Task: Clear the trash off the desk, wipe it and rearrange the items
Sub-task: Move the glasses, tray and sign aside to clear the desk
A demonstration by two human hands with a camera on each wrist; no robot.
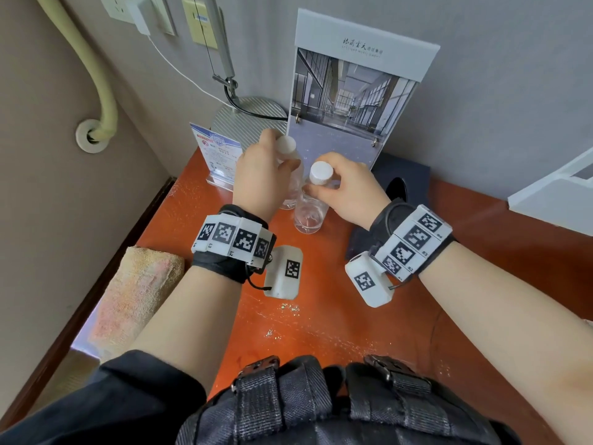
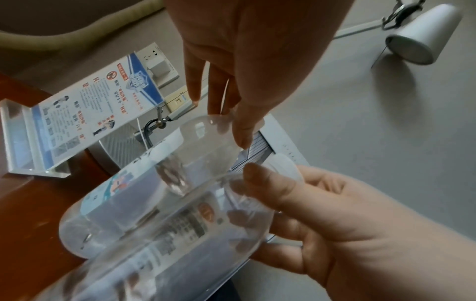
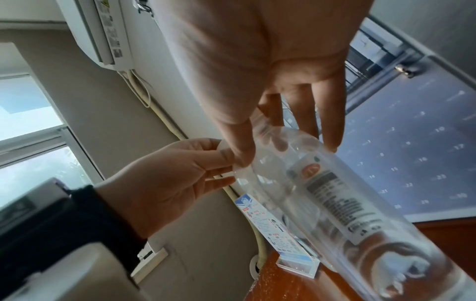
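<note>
Two clear plastic water bottles stand upright, touching or nearly so, at the far middle of the orange tabletop [image 1: 337,316]. Left hand [image 1: 261,175] grips the far-left bottle [image 1: 290,168] round its shoulder just under the white cap, fingers curled on it. Right hand [image 1: 348,187] pinches the neck of the near bottle [image 1: 309,213] below its white cap, thumb on one side and fingers on the other; wrist view shows the fingers [image 3: 332,130] wrapped over the clear shoulder, label below. Both bottles look empty or near empty, bases on the tabletop. Just left of the bottles, an acrylic sign stand [image 1: 218,155] with a blue-and-white notice. Behind it, the round ribbed lamp base [image 1: 247,120] with a black cable, against the wall. Far right of that, a standing desk calendar [image 1: 353,91] with a building photo, directly behind the bottles. A dark tissue box [image 1: 404,184] sits right of the right hand. A folded orange-pink towel [image 1: 134,293] lies at the near left edge of the tabletop. Small glittery specks near the middle front.
</note>
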